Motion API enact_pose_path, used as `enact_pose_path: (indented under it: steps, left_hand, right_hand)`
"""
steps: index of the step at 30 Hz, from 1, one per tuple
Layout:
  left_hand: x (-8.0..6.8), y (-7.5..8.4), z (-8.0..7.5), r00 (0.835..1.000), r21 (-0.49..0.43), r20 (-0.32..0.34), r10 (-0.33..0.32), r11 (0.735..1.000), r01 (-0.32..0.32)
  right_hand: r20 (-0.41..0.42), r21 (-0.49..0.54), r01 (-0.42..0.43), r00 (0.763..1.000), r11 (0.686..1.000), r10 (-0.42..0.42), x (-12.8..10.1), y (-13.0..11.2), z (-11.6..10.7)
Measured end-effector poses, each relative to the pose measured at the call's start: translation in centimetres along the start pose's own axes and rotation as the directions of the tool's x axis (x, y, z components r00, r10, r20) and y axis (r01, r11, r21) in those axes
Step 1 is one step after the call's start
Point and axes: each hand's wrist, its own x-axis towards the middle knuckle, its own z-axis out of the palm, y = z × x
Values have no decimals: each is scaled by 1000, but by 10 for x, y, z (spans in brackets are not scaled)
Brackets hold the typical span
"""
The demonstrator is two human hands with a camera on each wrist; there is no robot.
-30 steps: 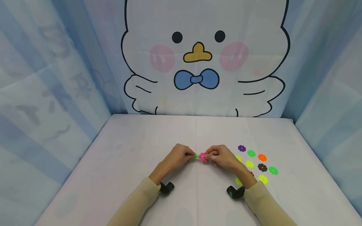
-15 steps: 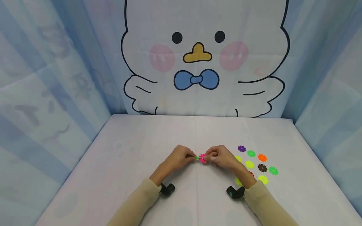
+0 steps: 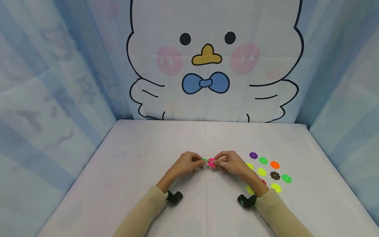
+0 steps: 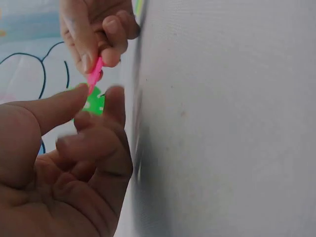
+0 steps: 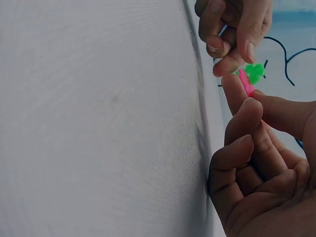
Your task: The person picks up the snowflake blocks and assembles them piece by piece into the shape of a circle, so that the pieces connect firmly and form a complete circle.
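Observation:
Between the two hands is a pair of small notched plastic discs, one pink (image 3: 211, 162) and one green (image 4: 96, 101), touching and set at an angle to each other. My right hand (image 3: 232, 163) pinches the pink disc (image 5: 245, 82) between thumb and index finger. On the other side, my left hand (image 3: 187, 163) is right at the green disc (image 5: 255, 73). Its thumb and index finger stand apart around the green one in the left wrist view, and a blurred finger covers part of it. How far the discs are slotted together is hidden.
Several loose notched discs lie right of the hands on the white table (image 3: 142, 141), among them a purple disc (image 3: 253, 155), an orange disc (image 3: 274, 165) and a brown disc (image 3: 275, 175). The right forearm partly covers some. A printed cartoon curtain (image 3: 207, 105) stands behind.
The discs have risen slightly. My left fingers have loosened and shifted at the green disc, while the right hand keeps its pinch on the pink one.

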Motion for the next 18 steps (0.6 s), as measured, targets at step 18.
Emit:
enact_pose_path:
  steps: [18]
  left_hand:
    - [3,-5,10,983,-344,168,-74,930,129]
  right_hand:
    - [48,-24,19,999,1000,-18,-2,-6,5]
